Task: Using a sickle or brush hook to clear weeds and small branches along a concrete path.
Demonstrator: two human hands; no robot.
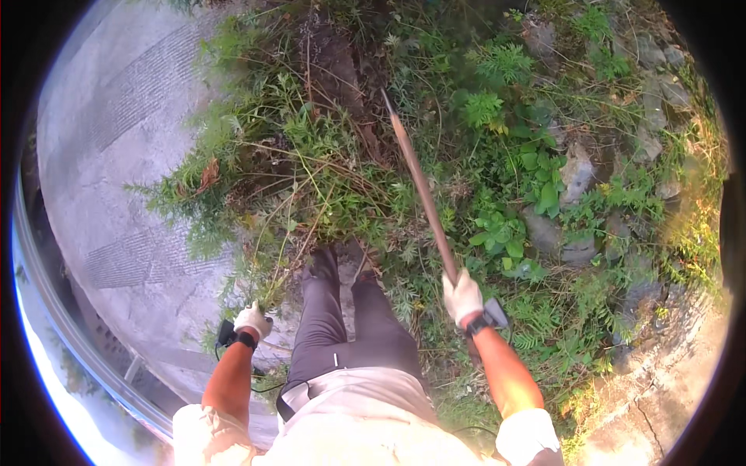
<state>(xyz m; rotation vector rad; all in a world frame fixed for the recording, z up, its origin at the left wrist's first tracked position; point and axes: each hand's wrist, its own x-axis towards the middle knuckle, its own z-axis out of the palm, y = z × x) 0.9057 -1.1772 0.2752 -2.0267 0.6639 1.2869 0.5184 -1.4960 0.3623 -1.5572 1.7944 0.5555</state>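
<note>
My right hand (463,296), in a pale work glove, is wrapped around the wooden handle (424,192) of a long tool. The handle slants up and away to a narrow dark metal end (387,102) among the weeds; that end's full shape cannot be made out. My left hand (253,321), also gloved, is closed on a bunch of green weed stems (273,286) at the left of my legs. Leafy cut or bent weeds (303,175) spread in a tangle in front of my feet. Straps with small devices sit on both wrists.
Grey concrete paving (134,145) with grooved patches lies at left, with a road (64,332) beyond its edge. A bank of stones (577,172) with broad-leaved plants (545,175) rises at right. Bare brown soil (341,64) shows ahead. Cracked pale ground (653,402) lies lower right.
</note>
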